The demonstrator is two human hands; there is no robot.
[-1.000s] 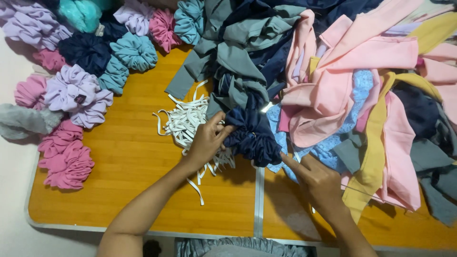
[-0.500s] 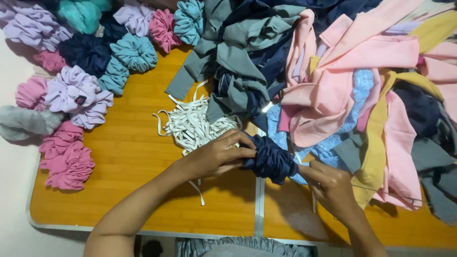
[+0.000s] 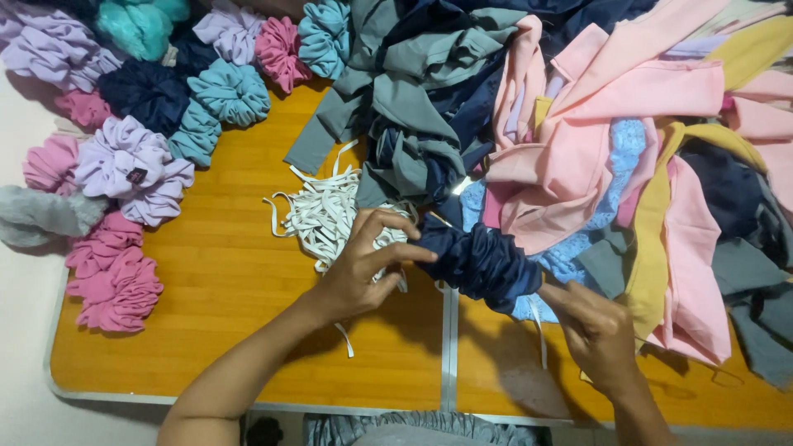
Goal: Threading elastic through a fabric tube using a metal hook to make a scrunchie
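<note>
My lap, in grey cloth, shows just under the near metal edge of the wooden table (image 3: 231, 330), which has 1 metal seam running across its middle; pale floor lies off to the left. My left hand (image 3: 359, 268) pinches 1 end of the navy scrunchie (image 3: 483, 264) between thumb and fingers, and my right hand (image 3: 599, 330) grips its other end, where a white elastic end hangs down. The scrunchie sits between both hands, just above the table. Behind my left hand lies 1 tangle of white elastic strips (image 3: 326, 219). Farther left I count about 13 finished scrunchies (image 3: 132, 169) in pink, lilac, teal, navy and grey. At the far side and right, 1 big heap of loose fabric pieces (image 3: 595, 140) covers the table.
</note>
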